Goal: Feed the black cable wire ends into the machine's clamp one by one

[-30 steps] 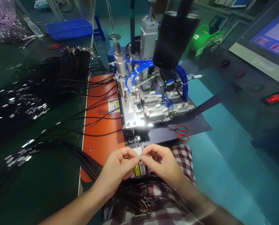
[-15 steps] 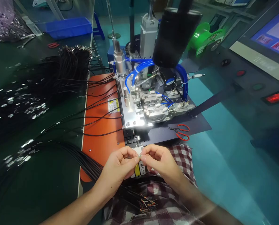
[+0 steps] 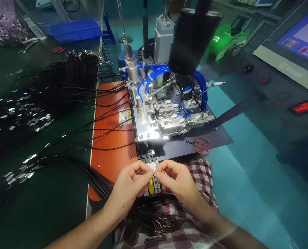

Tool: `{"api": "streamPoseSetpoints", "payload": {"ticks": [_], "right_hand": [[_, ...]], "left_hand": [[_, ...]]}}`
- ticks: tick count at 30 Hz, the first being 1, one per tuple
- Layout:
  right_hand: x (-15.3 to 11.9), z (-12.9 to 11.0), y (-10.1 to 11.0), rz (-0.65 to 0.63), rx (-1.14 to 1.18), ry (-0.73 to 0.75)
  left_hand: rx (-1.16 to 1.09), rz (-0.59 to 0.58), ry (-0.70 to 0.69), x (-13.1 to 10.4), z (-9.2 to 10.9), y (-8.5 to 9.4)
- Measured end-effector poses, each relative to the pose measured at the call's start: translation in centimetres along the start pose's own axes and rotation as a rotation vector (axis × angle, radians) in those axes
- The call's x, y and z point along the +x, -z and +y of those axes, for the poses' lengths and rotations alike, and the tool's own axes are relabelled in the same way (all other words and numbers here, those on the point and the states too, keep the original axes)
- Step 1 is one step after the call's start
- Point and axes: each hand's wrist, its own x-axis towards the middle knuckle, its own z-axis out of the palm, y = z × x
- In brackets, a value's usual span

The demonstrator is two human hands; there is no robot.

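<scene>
Wire tip (image 3: 154,171), seemingly tiny, is pinched between left hand (image 3: 130,186) and right hand (image 3: 177,180); loosened grip could drop it.

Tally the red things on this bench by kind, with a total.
Red-handled scissors: 2, one pair beside the machine, one pair far back on the green mat
Red lit switch: 1
Small red round button: 1
Total: 4
</scene>
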Motion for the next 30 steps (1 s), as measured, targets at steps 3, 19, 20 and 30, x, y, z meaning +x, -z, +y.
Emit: {"api": "streamPoseSetpoints", "payload": {"ticks": [3, 19, 20, 30], "right_hand": [[0.0, 0.0, 0.1, -0.019, 0.021, -0.004], [-0.5, -0.3, 0.9, 0.027, -0.606, 0.442], [-0.4, -0.3, 1.0, 0.005, -0.577, 0.415], [0.0, -0.4, 1.4, -0.078, -0.3, 0.193]], "left_hand": [[0.0, -0.009, 0.004, 0.0, 0.0, 0.1], [0.046, -0.006, -0.029, -0.1, 0.0, 0.1], [0.045, -0.008, -0.031, -0.1, 0.0, 0.2], [0.046, -0.013, -0.017, -0.2, -0.1, 0.2]]}}
